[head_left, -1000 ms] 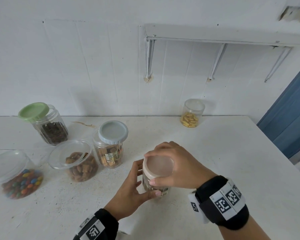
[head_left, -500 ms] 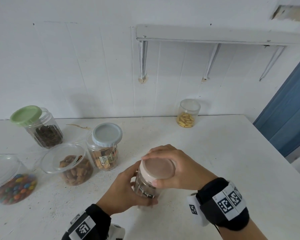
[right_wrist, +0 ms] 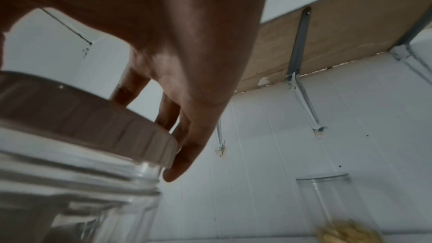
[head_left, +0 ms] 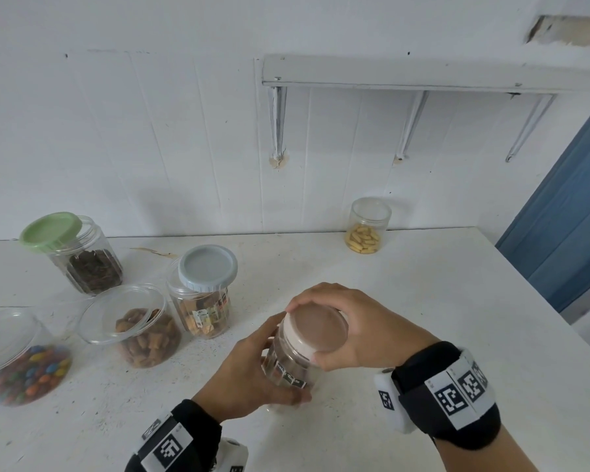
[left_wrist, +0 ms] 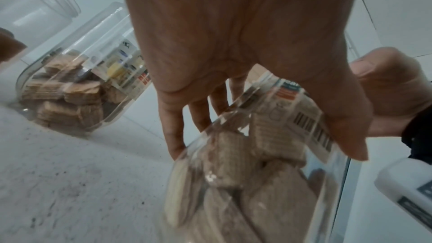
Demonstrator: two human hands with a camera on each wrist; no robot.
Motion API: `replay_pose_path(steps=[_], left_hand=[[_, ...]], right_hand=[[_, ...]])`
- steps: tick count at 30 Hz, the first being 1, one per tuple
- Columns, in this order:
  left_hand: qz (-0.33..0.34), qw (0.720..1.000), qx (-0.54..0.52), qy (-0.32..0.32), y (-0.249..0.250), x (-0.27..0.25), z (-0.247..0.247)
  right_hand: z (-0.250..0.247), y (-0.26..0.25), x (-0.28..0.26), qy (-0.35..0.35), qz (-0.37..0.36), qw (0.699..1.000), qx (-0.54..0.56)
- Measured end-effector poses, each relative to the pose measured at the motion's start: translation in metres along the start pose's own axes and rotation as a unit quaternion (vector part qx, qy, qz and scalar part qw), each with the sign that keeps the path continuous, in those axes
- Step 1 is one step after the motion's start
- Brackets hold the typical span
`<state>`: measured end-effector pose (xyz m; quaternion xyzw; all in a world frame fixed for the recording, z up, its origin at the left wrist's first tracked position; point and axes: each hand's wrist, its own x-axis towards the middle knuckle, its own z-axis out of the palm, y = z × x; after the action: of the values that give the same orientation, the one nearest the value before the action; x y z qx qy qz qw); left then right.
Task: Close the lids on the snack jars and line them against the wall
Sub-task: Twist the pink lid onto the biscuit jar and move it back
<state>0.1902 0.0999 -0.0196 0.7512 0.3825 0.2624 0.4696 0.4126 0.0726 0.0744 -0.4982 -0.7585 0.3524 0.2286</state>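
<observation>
The left hand (head_left: 249, 376) wraps its grip round the body of a clear biscuit jar (head_left: 288, 373), tilted near the front of the white counter (head_left: 406, 294). The right hand (head_left: 361, 330) curls its fingers (right_wrist: 184, 147) about the rim of the brown lid (head_left: 317, 330) on the jar's mouth. To the left stand a grey-lidded wafer jar (head_left: 203, 294) and a green-lidded jar (head_left: 79, 253). A jar of yellow snacks (head_left: 368, 226) stands against the wall (head_left: 150, 131).

Right hand (right_wrist: 177, 66) gripping brown lid (right_wrist: 93, 117) on clear jar (right_wrist: 77, 197), shelf (right_wrist: 339, 30) above
</observation>
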Motion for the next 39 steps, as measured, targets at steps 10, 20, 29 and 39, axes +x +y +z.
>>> replay_pose_path(steps=[10, 20, 29, 39], left_hand=[[0.003, 1.0, -0.014, 0.015, 0.0, -0.002, 0.008], [0.013, 0.999, -0.025, 0.017, 0.003, -0.006, 0.011], [0.011, 0.999, -0.028, 0.021, 0.007, -0.006, 0.012], [0.036, 0.999, -0.013, -0.006, 0.011, 0.0, 0.018]], right_hand=[[0.01, 0.003, 0.0, 0.113, 0.124, 0.968, -0.186], [0.005, 0.0, -0.012, 0.029, 0.077, 0.993, -0.09], [-0.005, 0.007, -0.025, 0.025, 0.054, 0.998, -0.019], [0.016, 0.015, -0.018, 0.144, 0.086, 0.976, -0.14]])
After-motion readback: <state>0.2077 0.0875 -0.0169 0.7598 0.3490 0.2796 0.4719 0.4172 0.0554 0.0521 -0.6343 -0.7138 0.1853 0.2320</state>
